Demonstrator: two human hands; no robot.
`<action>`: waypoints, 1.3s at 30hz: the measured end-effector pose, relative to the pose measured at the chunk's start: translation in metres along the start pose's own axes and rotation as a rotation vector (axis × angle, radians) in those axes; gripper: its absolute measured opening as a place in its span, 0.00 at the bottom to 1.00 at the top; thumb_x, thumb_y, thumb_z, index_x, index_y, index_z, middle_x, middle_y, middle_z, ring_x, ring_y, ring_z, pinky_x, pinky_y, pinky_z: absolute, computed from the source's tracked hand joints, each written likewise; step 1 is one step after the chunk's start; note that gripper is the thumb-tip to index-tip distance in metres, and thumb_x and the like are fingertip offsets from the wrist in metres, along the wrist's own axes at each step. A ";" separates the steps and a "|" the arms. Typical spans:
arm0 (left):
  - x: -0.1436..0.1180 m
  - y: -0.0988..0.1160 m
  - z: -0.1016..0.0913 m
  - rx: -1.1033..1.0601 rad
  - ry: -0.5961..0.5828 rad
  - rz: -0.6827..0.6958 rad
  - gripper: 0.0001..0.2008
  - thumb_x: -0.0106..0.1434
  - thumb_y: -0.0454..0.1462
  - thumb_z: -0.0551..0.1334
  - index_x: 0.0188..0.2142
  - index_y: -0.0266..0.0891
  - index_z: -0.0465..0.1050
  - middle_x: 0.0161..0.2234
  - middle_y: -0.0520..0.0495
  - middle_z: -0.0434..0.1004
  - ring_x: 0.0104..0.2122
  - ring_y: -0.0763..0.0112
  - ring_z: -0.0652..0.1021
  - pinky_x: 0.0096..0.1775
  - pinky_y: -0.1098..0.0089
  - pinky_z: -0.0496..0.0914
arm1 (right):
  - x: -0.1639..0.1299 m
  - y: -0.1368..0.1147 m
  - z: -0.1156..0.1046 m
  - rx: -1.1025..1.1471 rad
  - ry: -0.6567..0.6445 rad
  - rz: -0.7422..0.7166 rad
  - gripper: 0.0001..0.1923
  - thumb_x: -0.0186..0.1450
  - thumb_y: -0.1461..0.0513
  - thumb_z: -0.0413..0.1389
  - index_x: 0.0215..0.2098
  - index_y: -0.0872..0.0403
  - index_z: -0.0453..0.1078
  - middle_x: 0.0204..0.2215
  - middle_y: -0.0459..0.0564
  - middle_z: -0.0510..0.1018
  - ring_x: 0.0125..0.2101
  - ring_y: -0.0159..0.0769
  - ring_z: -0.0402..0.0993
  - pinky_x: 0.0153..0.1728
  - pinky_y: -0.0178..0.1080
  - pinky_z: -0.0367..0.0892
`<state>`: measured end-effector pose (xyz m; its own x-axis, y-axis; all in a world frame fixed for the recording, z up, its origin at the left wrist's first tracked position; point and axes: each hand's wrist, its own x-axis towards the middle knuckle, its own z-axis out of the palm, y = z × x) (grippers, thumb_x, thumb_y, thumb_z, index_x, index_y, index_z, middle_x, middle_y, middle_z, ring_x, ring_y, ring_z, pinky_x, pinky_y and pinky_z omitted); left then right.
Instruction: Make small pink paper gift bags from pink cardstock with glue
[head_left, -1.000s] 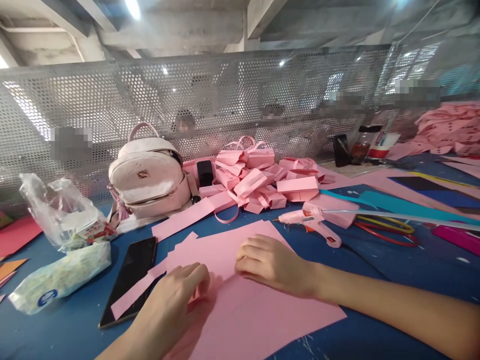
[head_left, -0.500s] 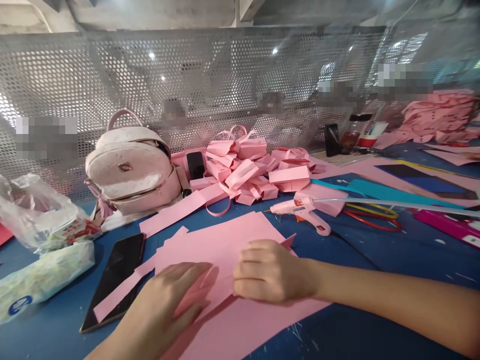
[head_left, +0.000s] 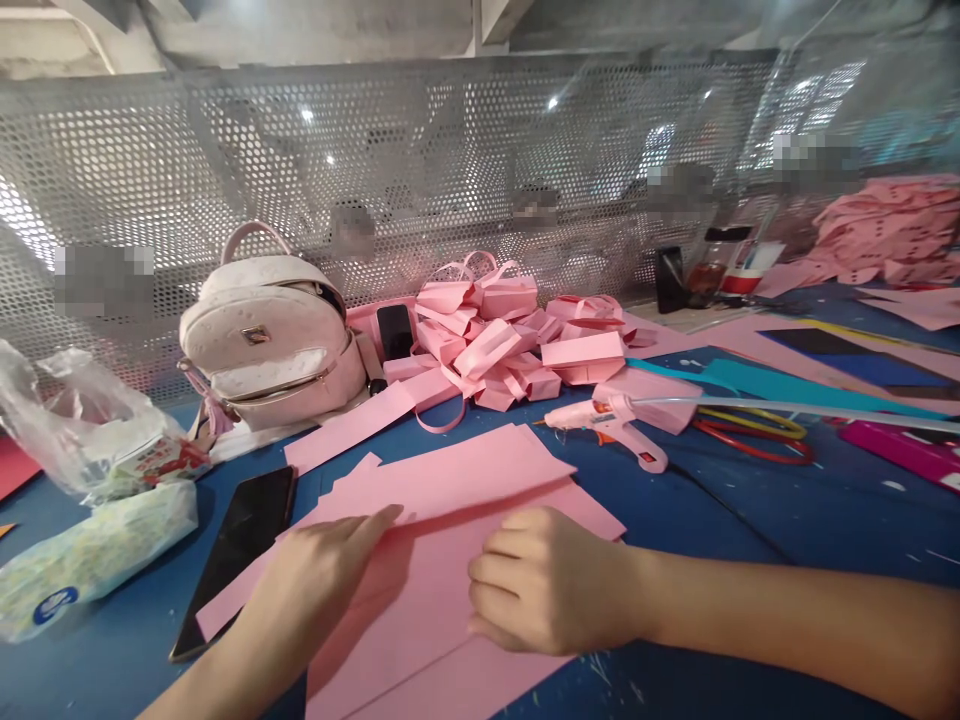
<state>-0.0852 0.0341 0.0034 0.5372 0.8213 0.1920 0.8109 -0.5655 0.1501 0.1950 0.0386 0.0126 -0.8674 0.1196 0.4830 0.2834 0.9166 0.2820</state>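
Note:
A large pink paper sheet [head_left: 450, 480] lies on the blue table [head_left: 750, 520] in front of me, partly folded over itself. My left hand [head_left: 322, 575] lies flat on the sheet's near left part, fingertips at the fold edge. My right hand [head_left: 551, 580] rests on the sheet just to the right, fingers curled and pressing the paper down. More pink sheets lie beneath the top one.
A black phone [head_left: 240, 545] lies left of the sheet, under a pink strip. Behind are a pale pink backpack [head_left: 270, 340], a heap of folded pink boxes [head_left: 510, 340], and a glue gun [head_left: 611, 425]. Plastic bags [head_left: 90, 450] sit at left; coloured sheets [head_left: 810, 385] at right.
The pink sheet has been folded: its upper part now lies over the lower. My left hand slid to the fold edge; my right hand moved nearer to me.

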 end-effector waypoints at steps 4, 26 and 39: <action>0.009 -0.008 -0.020 -0.506 0.056 -0.248 0.18 0.71 0.42 0.54 0.52 0.41 0.78 0.47 0.42 0.84 0.46 0.53 0.83 0.46 0.64 0.76 | 0.002 0.007 0.000 0.144 -0.107 0.147 0.14 0.71 0.55 0.57 0.48 0.57 0.73 0.41 0.53 0.81 0.42 0.41 0.74 0.40 0.41 0.67; 0.024 -0.038 -0.058 -1.018 0.214 -0.482 0.22 0.59 0.52 0.68 0.47 0.41 0.79 0.42 0.46 0.84 0.44 0.54 0.81 0.46 0.64 0.74 | 0.000 0.022 0.004 0.041 0.019 -0.017 0.19 0.75 0.55 0.51 0.28 0.54 0.71 0.28 0.46 0.77 0.28 0.34 0.65 0.26 0.39 0.56; 0.020 -0.037 -0.057 -1.401 0.242 -0.573 0.27 0.61 0.47 0.70 0.57 0.43 0.72 0.49 0.44 0.82 0.41 0.62 0.84 0.37 0.74 0.77 | -0.001 0.048 0.004 0.464 0.614 0.882 0.23 0.65 0.54 0.62 0.53 0.49 0.59 0.50 0.54 0.67 0.51 0.43 0.66 0.53 0.47 0.64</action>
<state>-0.1175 0.0674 0.0575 0.0763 0.9938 -0.0814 -0.0483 0.0852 0.9952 0.2075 0.0845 0.0222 -0.0653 0.6958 0.7152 0.4020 0.6744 -0.6194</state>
